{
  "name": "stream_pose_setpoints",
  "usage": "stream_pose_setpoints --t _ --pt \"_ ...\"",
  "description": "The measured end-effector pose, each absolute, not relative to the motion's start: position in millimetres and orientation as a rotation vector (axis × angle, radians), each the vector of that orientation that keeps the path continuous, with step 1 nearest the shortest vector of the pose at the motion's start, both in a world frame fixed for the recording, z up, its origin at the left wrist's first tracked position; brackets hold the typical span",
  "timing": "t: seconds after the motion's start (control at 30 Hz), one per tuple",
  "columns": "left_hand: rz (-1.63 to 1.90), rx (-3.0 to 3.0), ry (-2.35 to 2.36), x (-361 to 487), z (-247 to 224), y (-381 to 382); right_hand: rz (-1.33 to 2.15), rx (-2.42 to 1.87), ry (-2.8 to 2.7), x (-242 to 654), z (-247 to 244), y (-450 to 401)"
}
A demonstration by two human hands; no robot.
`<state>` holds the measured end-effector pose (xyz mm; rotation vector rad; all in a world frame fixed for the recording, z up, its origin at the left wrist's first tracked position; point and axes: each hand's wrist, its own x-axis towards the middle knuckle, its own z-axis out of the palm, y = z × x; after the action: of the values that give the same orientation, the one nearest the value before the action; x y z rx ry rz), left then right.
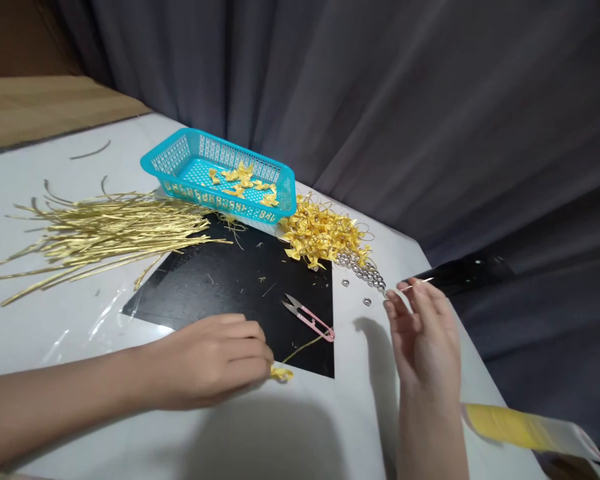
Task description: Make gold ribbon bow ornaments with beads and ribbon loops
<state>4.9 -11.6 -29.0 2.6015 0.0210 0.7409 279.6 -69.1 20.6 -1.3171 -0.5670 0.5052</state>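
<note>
We note L hand [205, 360] curled, fingers closed on 1 small yellow ribbon piece [281, 374] at front of white counter [280, 440]. R hand [423, 333] open, fingers spread, just beside steel bead chain [363, 272]; 2 loose metal rings [367, 301] nearby. 1 pr pink-handled snips [307, 319] on black mat [280, 287]. Beyond: heap of crimped yellow bows [323, 233], many long gold strips [100, 233], 1 blue perforated plastic basket [220, 175] w/ yellow pieces [243, 180].

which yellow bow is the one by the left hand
The small yellow ribbon bow at the fingertips of the left hand, alone on the white table, apart from those in the turquoise plastic basket and the heap beside it.
</note>
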Motion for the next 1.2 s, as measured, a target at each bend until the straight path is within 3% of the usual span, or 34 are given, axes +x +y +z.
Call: stream_pose_setpoints --t 0.43,0.67,1.2 --pt "0.782 2.564 0.091 4.5 -29.9 -13.2 0.152 -2.122 -1.221 301.3 -7.1 -66.6" --pt "0.805 2.578 0.085 6.1 -30.2 -16.6 -0.046 -2.326 -1.292 321.7 -9.3 -73.2" --pt "0.799 2.583 0.082 6.4 -28.3 -16.1 -0.054 -2.525 -1.377 328.5 -15.8 -75.4"
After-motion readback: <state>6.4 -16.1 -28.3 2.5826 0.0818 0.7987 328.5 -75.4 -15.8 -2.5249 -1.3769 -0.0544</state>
